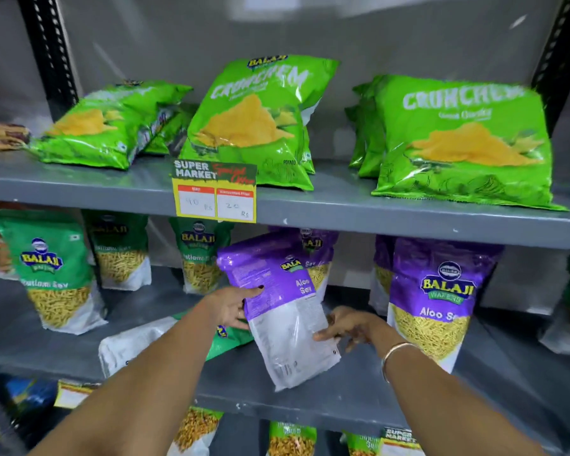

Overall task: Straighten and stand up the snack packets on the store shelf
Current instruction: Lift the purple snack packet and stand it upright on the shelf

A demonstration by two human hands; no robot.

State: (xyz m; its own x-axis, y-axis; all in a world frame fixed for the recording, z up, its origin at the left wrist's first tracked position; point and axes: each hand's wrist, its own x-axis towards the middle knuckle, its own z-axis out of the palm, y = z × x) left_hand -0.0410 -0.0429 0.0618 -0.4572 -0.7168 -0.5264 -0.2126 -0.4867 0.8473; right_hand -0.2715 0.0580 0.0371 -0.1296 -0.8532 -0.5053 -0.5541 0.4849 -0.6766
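A purple Aloo Sev packet (277,311) stands tilted on the middle shelf (244,383), its back side facing me. My left hand (231,307) grips its left edge and my right hand (346,327) holds its lower right edge. A green Ratlami Sev packet (135,343) lies flat on the shelf under my left forearm. More purple packets stand behind (313,251) and to the right (438,297). Green sev packets (53,274) stand upright on the left.
The upper shelf (343,205) carries green Crunchem chip bags, one lying flat at the left (102,126), others leaning upright (257,123). A yellow price tag (214,192) hangs from its edge. More packets sit on the lowest shelf (290,439).
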